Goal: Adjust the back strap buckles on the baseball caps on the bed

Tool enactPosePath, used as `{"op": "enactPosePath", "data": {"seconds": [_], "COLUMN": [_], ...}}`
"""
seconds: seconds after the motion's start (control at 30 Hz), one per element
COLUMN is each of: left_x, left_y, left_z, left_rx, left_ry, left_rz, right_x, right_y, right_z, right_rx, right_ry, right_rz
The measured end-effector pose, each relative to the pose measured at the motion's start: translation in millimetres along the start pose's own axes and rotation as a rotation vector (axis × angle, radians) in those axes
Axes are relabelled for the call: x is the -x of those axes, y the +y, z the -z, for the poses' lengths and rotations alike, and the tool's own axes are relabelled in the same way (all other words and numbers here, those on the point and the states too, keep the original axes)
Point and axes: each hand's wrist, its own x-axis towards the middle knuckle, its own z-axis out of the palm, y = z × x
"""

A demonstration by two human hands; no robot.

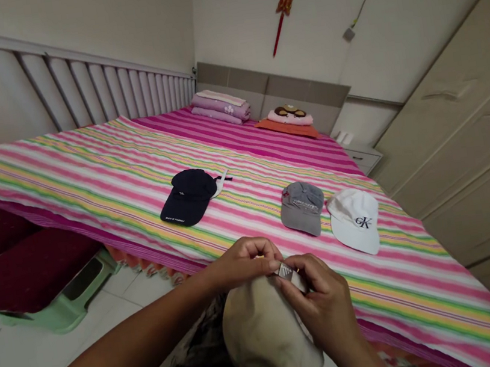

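Close to my body I hold a cream baseball cap (266,332), its rounded crown towards me. At the cap's far edge sits a square metal strap buckle (286,270). My left hand (251,261) pinches the strap on the buckle's left side. From the right, the thumb and fingers of my right hand (321,291) grip the buckle and strap. On the bed beyond lie a dark navy cap (189,194), a grey cap (303,207) and a white cap (354,219) with black letters. The cream cap's brim is not visible.
A striped sheet (100,161) covers the bed. Folded purple bedding (220,108) and an orange and pink pile (289,122) lie by the headboard (277,85). Stools (33,268) with dark red covers stand at left; a wardrobe (470,133) lines the right.
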Motion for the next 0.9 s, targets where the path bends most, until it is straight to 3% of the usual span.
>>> {"op": "enactPosePath", "data": {"seconds": [0.2, 0.53, 0.73, 0.9], "left_x": [2.0, 2.5, -1.1, -9.4], "left_y": [-3.8, -3.9, 9.5, 35.6], "left_z": [1.6, 13.5, 20.4, 9.6], "left_rx": [0.135, 0.191, 0.068, -0.148], "left_ry": [0.047, 0.162, 0.038, -0.201], "left_rz": [0.07, 0.006, 0.107, 0.4], "right_x": [0.7, 2.2, 2.1, 1.3], "right_y": [0.6, -1.6, 1.1, -0.8], "right_z": [-0.3, 3.8, 4.2, 3.3], "right_rx": [0.044, 0.037, 0.001, -0.05], "right_ry": [-0.008, -0.089, -0.118, -0.12], "right_rz": [-0.013, -0.123, -0.133, -0.143]}}
